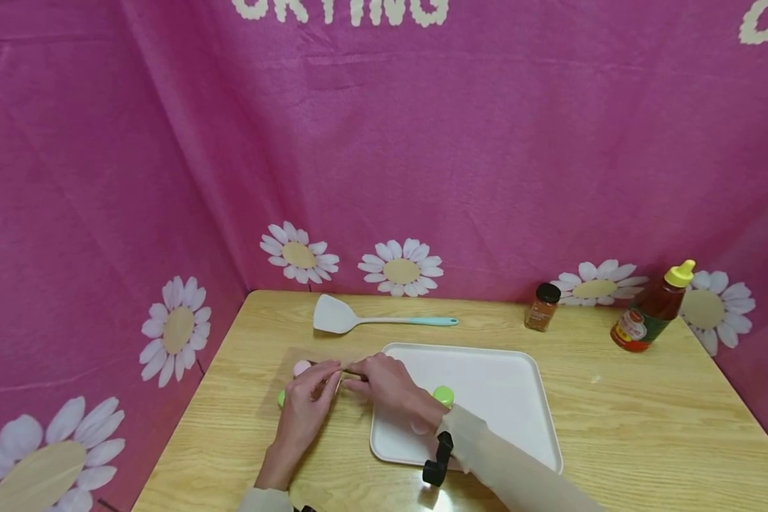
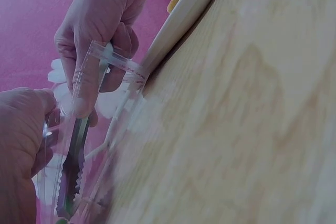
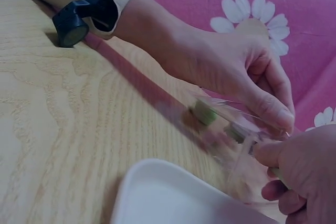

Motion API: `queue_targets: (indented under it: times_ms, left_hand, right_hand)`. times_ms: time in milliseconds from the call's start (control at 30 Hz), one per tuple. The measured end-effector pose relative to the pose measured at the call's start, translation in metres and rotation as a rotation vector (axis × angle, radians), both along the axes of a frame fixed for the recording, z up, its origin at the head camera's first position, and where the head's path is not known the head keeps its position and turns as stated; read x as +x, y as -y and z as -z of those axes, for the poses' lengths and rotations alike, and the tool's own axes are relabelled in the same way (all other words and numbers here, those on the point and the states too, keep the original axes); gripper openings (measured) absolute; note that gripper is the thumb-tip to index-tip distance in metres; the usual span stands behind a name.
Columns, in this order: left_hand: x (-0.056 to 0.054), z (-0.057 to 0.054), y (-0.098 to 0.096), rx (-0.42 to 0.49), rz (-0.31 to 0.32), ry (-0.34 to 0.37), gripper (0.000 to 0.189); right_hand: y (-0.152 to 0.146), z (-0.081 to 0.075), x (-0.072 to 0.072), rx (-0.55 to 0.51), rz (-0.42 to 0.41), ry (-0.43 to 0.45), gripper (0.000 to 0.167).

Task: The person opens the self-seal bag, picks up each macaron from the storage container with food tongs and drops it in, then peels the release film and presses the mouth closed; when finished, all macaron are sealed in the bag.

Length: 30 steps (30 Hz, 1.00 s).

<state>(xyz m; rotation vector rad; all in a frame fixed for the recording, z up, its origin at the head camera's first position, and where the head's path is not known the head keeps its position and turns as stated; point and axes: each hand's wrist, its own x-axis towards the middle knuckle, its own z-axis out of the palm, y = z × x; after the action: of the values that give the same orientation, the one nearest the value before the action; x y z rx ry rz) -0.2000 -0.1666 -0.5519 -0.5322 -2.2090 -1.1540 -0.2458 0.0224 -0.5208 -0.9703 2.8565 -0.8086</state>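
Note:
My left hand (image 1: pixel 304 409) pinches the edge of a clear plastic bag (image 2: pixel 118 64). Metal tongs (image 2: pixel 76 148) with serrated tips are held in my right hand (image 1: pixel 387 384) and reach down into the bag's opening. Inside the bag are a green round piece (image 3: pixel 203 113) and a pale pink round piece (image 1: pixel 301 367); the left hand partly covers them in the head view. Whether the tongs' tips touch anything cannot be told. On the white tray (image 1: pixel 486 370), under my right forearm, lie another green round piece (image 1: pixel 444 395) and a faint pink one (image 1: pixel 419 427).
A white spatula (image 1: pixel 336 315) with a light blue handle end lies at the back of the wooden table (image 1: pixel 621 419). Further right stand a black-lidded spice jar (image 1: pixel 542 307) and a red sauce bottle (image 1: pixel 653 309). A pink flowered cloth (image 1: pixel 486 156) hangs behind and at the sides.

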Motion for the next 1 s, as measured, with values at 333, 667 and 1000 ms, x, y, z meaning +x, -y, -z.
queue_targets:
  times_ms: [333, 667, 1000]
  left_hand:
    - [0.001, -0.001, 0.000, 0.014, -0.001, -0.013, 0.015]
    - [0.002, -0.003, 0.000, 0.003, -0.009, -0.011, 0.015]
    - [0.000, -0.003, 0.000, -0.015, -0.031, -0.003, 0.014]
  right_hand:
    - [0.011, 0.006, 0.004, 0.003, 0.026, -0.023, 0.022]
    - [0.018, 0.008, 0.002, 0.021, 0.041, -0.081, 0.022]
    - [0.007, 0.002, 0.004, 0.024, 0.002, -0.026, 0.020]
